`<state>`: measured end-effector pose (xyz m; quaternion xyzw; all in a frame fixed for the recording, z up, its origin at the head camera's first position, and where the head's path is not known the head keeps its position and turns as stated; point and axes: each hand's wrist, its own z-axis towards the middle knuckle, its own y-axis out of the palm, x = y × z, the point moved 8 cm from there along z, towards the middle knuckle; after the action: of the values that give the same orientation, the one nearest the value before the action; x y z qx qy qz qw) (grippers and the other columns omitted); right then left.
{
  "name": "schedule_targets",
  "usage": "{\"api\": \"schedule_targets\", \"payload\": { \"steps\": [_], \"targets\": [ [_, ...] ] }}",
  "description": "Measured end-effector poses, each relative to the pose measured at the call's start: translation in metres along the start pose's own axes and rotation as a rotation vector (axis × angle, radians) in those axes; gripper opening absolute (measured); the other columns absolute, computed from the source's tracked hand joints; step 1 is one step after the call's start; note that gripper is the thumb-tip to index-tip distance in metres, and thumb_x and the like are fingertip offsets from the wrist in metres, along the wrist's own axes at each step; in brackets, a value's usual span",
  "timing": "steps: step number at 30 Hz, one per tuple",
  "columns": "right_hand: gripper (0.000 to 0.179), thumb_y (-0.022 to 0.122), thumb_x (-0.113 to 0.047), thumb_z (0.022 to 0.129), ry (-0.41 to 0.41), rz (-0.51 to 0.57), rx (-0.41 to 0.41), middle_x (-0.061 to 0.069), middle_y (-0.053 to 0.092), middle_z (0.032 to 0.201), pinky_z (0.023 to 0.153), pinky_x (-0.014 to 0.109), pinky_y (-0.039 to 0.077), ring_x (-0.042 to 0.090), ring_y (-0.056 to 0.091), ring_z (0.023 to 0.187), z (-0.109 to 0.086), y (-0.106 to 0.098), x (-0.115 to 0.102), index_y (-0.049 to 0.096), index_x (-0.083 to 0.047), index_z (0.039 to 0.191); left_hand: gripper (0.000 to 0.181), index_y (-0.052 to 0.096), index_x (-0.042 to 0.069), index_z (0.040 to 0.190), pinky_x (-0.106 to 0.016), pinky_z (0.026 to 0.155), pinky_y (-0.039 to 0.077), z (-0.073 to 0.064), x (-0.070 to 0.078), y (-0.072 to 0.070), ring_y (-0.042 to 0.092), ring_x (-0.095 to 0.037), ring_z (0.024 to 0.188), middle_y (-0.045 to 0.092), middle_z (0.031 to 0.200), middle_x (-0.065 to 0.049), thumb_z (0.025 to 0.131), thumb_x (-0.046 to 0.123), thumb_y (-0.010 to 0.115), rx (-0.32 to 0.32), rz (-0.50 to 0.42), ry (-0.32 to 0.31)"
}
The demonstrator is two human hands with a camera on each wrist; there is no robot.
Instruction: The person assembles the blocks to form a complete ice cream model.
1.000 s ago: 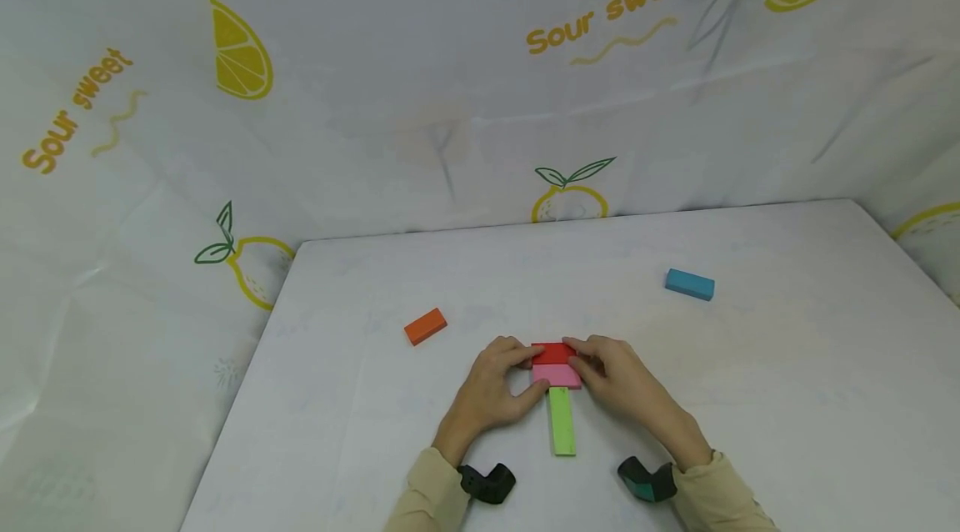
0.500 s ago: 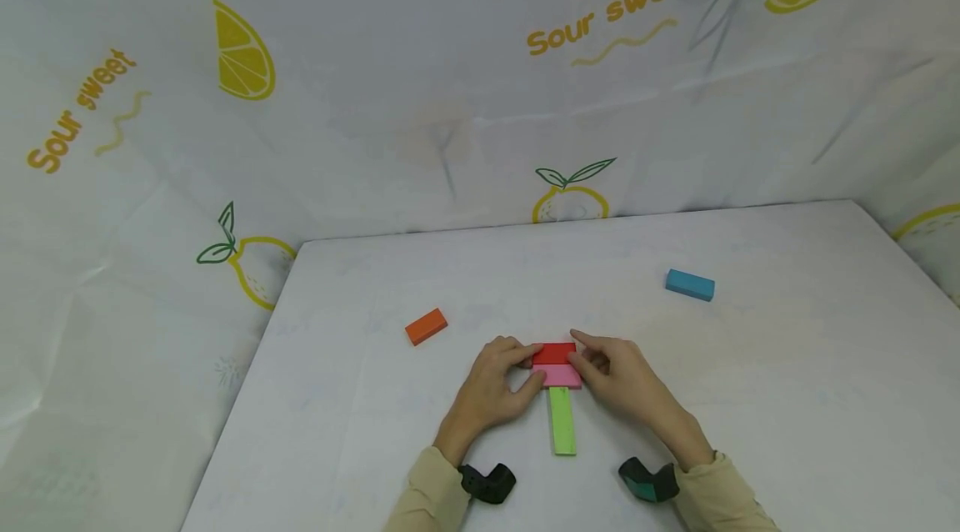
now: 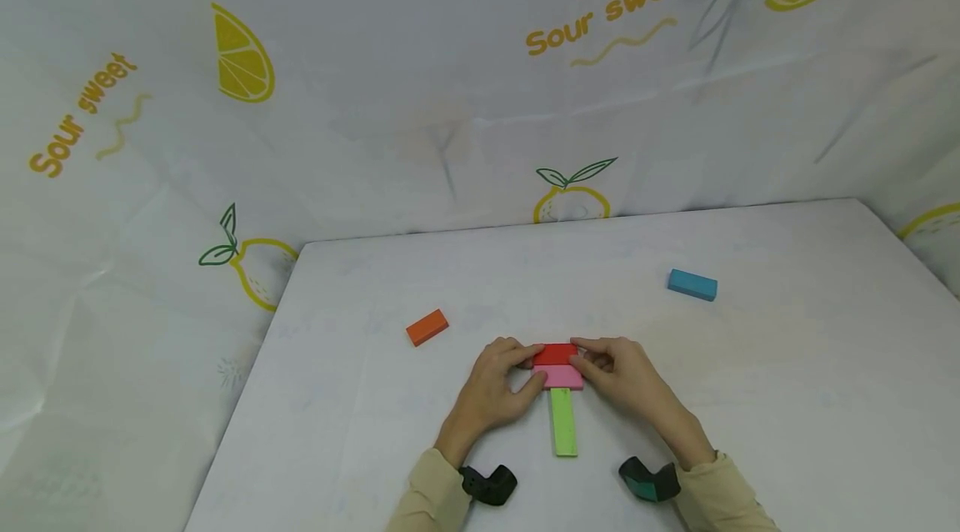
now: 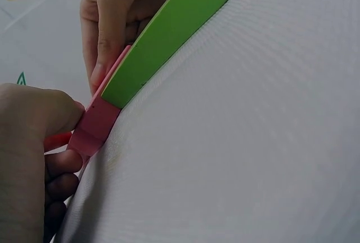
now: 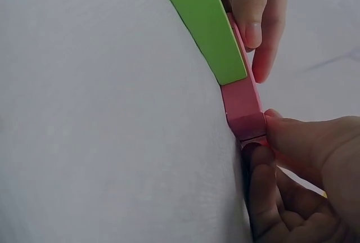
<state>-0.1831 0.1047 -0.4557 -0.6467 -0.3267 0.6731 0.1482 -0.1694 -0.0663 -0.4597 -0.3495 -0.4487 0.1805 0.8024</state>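
Observation:
In the head view a red block [image 3: 555, 354] lies flat against the far side of a pink block [image 3: 564, 378]. A light green block [image 3: 563, 424] points toward me from the middle of the pink one, forming a T. My left hand [image 3: 491, 388] spans the left ends, index fingertip on the red block and thumb on the pink block [image 4: 97, 122]. At the right ends, my right hand [image 3: 628, 380] pinches the red block between thumb and index finger. The right wrist view shows the green block [image 5: 205, 29] abutting the pink block [image 5: 243, 105]; fingers mostly hide the red one.
An orange block [image 3: 427, 328] lies farther back on the left of the white table [image 3: 360, 432]. Toward the back right is a blue block [image 3: 692, 285]. A white cloth [image 3: 375, 98] with lemon prints hangs behind. Dark wrist cameras [image 3: 489, 485] sit near both cuffs.
The right index finger lifted off the red block half a second ago and has come back down on its far right corner. The blocks and left hand look nearly unmoved.

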Motion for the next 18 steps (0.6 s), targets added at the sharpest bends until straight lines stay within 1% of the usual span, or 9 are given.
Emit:
{"api": "schedule_targets", "payload": {
  "steps": [4,6,9,11,14,16,18],
  "targets": [
    [0.039,0.073,-0.011,0.093,-0.005,0.006,-0.005,0.006,0.073,0.081,0.06,0.017,0.049,0.011,0.057,0.068,0.001,0.0,0.001,0.068,0.007,0.127,0.034,0.074,0.009,0.123,-0.023,0.083,0.05,0.0,0.001,0.0,0.056,-0.007,0.086,0.066,0.087,0.004,0.091,0.019,0.074,0.012,-0.002,0.012],
    [0.039,0.072,-0.011,0.093,-0.011,0.006,-0.006,0.005,0.071,0.08,0.06,0.017,0.049,0.011,0.057,0.068,0.001,0.0,0.001,0.068,0.007,0.127,0.033,0.074,0.01,0.122,-0.023,0.083,0.051,0.0,0.001,-0.001,0.057,-0.007,0.086,0.066,0.087,0.004,0.09,0.018,0.074,0.029,-0.005,0.023],
    [0.039,0.072,-0.012,0.093,-0.015,0.006,-0.008,0.004,0.068,0.077,0.06,0.017,0.049,0.011,0.056,0.068,0.001,0.0,0.001,0.068,0.007,0.127,0.032,0.074,0.01,0.121,-0.023,0.083,0.051,0.0,0.001,-0.003,0.058,-0.009,0.087,0.067,0.088,0.003,0.09,0.017,0.074,0.061,-0.027,0.024],
    [0.039,0.073,-0.012,0.093,-0.015,0.005,-0.008,0.003,0.066,0.076,0.059,0.017,0.048,0.011,0.056,0.067,0.001,0.0,0.001,0.068,0.006,0.127,0.031,0.074,0.009,0.12,-0.024,0.082,0.052,0.0,0.0,-0.006,0.06,-0.01,0.087,0.068,0.089,0.001,0.09,0.016,0.073,0.088,-0.045,0.009],
    [0.038,0.073,-0.012,0.093,-0.015,0.008,-0.005,0.003,0.065,0.077,0.059,0.017,0.047,0.011,0.055,0.067,0.0,0.0,0.002,0.069,0.005,0.127,0.031,0.074,0.009,0.12,-0.024,0.081,0.054,-0.001,-0.005,-0.013,0.061,-0.012,0.089,0.069,0.096,-0.002,0.09,0.016,0.073,0.132,-0.055,-0.034],
    [0.038,0.073,-0.012,0.093,-0.02,0.01,-0.001,0.003,0.065,0.078,0.06,0.017,0.048,0.011,0.055,0.068,0.0,-0.001,0.002,0.069,0.005,0.126,0.032,0.073,0.008,0.121,-0.025,0.08,0.054,-0.002,-0.011,-0.021,0.061,-0.014,0.09,0.068,0.1,-0.004,0.09,0.015,0.075,0.167,-0.038,-0.07],
    [0.037,0.073,-0.012,0.093,-0.022,0.016,0.003,0.003,0.066,0.079,0.06,0.017,0.048,0.011,0.055,0.069,-0.001,-0.001,0.002,0.069,0.004,0.126,0.032,0.074,0.007,0.119,-0.028,0.081,0.054,-0.003,-0.018,-0.035,0.061,-0.017,0.091,0.067,0.103,-0.007,0.087,0.013,0.077,0.222,0.002,-0.095]
  ]
}}
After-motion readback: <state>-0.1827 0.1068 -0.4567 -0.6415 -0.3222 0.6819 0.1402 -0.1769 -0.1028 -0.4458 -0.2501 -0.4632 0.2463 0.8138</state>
